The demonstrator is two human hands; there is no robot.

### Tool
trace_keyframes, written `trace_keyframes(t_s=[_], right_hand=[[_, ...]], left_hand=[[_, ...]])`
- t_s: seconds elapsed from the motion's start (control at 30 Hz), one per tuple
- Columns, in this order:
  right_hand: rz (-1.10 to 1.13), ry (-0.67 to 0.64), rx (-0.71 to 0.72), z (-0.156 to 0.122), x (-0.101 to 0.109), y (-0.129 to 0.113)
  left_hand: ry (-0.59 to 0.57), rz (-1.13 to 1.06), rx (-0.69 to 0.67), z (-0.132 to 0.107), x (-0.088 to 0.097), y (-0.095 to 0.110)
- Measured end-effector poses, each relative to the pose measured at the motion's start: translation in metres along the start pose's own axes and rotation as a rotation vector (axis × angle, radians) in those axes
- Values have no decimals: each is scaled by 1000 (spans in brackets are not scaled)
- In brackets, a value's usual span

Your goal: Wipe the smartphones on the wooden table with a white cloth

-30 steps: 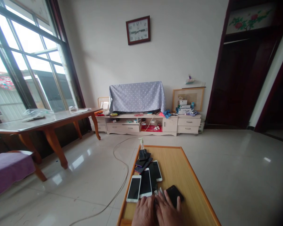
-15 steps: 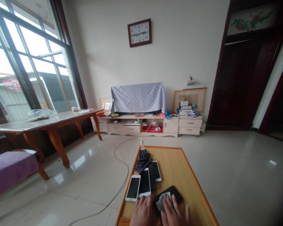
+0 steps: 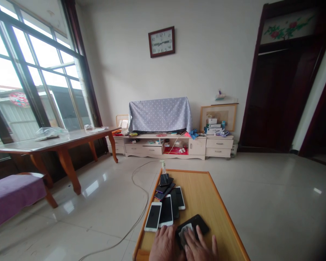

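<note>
A black tablet or large phone (image 3: 199, 223) lies tilted on the small wooden table. My right hand (image 3: 198, 248) presses a crumpled grey-white wipe (image 3: 185, 232) against its dark surface, the outer fingers spread. Along the device's near left edge rests my left hand (image 3: 163, 244), fingers close together and bent, thumb side against the device; the thumb is mostly hidden. Just beyond my left fingertips are a white phone (image 3: 153, 216) and a second white phone (image 3: 167, 212), both with dark screens.
Several more phones (image 3: 165, 190) overlap along the table's (image 3: 203, 195) left side. At the far corner stands a pump bottle (image 3: 163, 166). A cable (image 3: 141, 185) curves over the floor at left. Farther off are a low cabinet (image 3: 143, 148) and a larger table (image 3: 78, 136).
My right hand and the wipe have slid slightly left across the black device. The device has shifted a little left too. My left hand stays nearly in place.
</note>
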State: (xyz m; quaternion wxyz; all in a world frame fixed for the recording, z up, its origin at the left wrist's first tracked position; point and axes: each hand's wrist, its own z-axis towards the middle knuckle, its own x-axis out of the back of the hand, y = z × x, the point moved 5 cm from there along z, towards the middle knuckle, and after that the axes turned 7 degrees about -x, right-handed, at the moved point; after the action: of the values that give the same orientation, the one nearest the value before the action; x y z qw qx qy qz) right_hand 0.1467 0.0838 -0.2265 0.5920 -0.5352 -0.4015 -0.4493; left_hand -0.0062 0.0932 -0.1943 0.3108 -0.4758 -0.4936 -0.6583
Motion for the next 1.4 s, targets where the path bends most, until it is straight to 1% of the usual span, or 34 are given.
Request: trace_keyframes(t_s=[0.1, 0.13, 0.17, 0.2, 0.27, 0.33, 0.37, 0.4, 0.47, 0.53, 0.57, 0.6, 0.63, 0.67, 0.73, 0.8, 0.83, 0.87, 0.93, 1.0, 1.07, 1.1, 1.13, 1.2, 1.27, 1.33, 1.4], right_hand=[[-28, -71, -139, 12, 21, 26], [-36, -83, -173, 14, 25, 30], [-36, -91, -174, 15, 26, 30], [-29, -94, -145, 15, 25, 25], [1, -92, -25, 11, 15, 6], [16, -82, 25, 8, 5, -7], [23, -90, 39, 9, 2, -9], [28, -96, 38, 11, 3, -7], [21, -101, -2, 21, 10, 10], [-12, -69, -116, 32, 21, 33], [-21, -55, -154, 35, 24, 40], [-23, -46, -164, 35, 24, 41], [-13, -43, -139, 33, 21, 37], [4, -39, -92, 29, 15, 28], [46, -37, 12, 16, 1, 1], [75, -50, 73, 7, -10, -19], [82, -61, 95, 5, -12, -23], [85, -74, 109, 6, -12, -22], [71, -85, 102, 14, -4, -7], [27, -33, -41, 28, 8, 19], [-5, -7, -131, 35, 13, 34], [-8, -7, -128, 35, 11, 32], [-3, -16, -95, 32, 7, 25], [30, -43, 23, 22, -5, 0], [71, -54, 79, 12, -13, -24], [110, -69, 107, 8, -13, -39], [135, -101, 142, 11, -3, -41]], left_hand=[[-4, -1, 11, -2, 2, 2], [-5, -6, 14, -2, 2, 3], [2, -11, 17, -2, 2, 3], [12, -14, 18, -2, 2, 2], [27, -6, 13, 0, 1, 2], [16, 14, 6, 2, 0, 3], [7, 22, 9, 2, 0, 3], [-3, 25, 15, 3, 0, 4], [-14, 19, 31, 3, 1, 4], [-26, 3, 35, 4, 1, 5], [-33, -4, 31, 4, 0, 4], [-37, -7, 25, 4, 0, 3], [-31, -6, 22, 5, -2, 2], [-24, -2, 18, 5, -3, 1], [-14, 7, 15, 7, -7, -3], [-15, 12, 20, 7, -11, -6], [-11, 12, 21, 7, -12, -6], [0, 8, 19, 6, -12, -6], [45, -2, 12, 5, -9, -3], [67, -10, 9, 3, -6, -1], [54, -16, 7, 3, -5, -1], [47, -17, 7, 4, -6, -1], [40, -17, 5, 4, -7, -3], [16, -12, 14, 7, -11, -7], [-11, 3, 32, 9, -15, -12], [-37, 20, 41, 11, -17, -14], [-47, 31, 46, 11, -15, -11]])
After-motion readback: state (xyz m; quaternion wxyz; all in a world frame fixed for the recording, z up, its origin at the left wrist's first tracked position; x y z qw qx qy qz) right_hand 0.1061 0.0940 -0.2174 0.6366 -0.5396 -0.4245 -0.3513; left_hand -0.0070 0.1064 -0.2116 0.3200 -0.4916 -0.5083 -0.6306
